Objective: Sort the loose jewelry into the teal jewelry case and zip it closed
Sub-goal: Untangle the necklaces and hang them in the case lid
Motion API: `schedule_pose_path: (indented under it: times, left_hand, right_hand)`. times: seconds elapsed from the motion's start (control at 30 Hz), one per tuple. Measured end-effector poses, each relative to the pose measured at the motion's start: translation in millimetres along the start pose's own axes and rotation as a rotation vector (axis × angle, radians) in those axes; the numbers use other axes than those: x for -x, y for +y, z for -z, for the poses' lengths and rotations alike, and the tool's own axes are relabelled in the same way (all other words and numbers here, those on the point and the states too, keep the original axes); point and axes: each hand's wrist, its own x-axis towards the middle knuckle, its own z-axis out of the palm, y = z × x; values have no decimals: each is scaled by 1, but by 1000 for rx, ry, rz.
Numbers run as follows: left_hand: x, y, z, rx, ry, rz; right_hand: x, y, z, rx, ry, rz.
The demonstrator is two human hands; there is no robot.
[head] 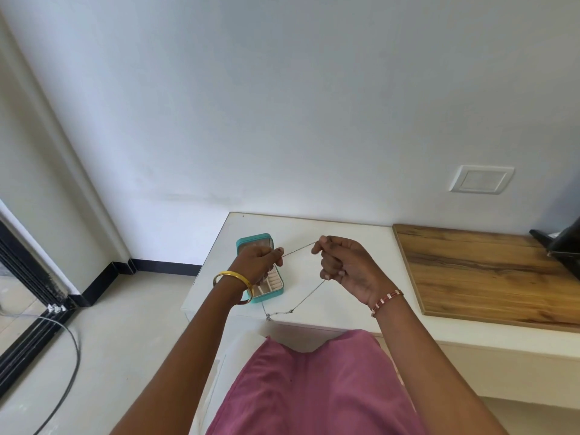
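Left hand (259,262) hides middle of teal case (276,285); dark object (561,243) cut off at right edge.

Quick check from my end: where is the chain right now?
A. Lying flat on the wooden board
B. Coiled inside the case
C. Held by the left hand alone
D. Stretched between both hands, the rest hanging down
D: the left hand and right hand each pinch the chain, taut between them, while the rest droops toward the table edge in front of the open case.

Case (266,288) open on table (345,233) left, chain (306,298) btwn hands above, board (486,271) right.
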Motion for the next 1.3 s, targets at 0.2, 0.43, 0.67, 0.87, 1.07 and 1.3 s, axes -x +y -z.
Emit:
schedule_pose_path:
  times: [0.2, 0.43, 0.67, 0.87, 1.07, 1.3]
  left_hand:
    - [1, -5, -8, -5, 45, -43]
    - [5, -7, -31, 114, 259, -172]
    - [10, -9, -50, 185, 363, -312]
    - [10, -12, -53, 96, 364, -372]
    - [8, -13, -53, -12, 327, -403]
    - [12, -12, -53, -7, 307, -377]
  right_hand:
    - [-1, -1, -1, -218, -51, 57]
    - [-3, -5, -1, -405, -197, 70]
    - [1, -10, -14, -385, -146, 59]
    - [6, -18, -28, -262, -128, 82]
    - [12, -22, -37, -43, -107, 112]
    - [11, -22, -32, 339, 20, 88]
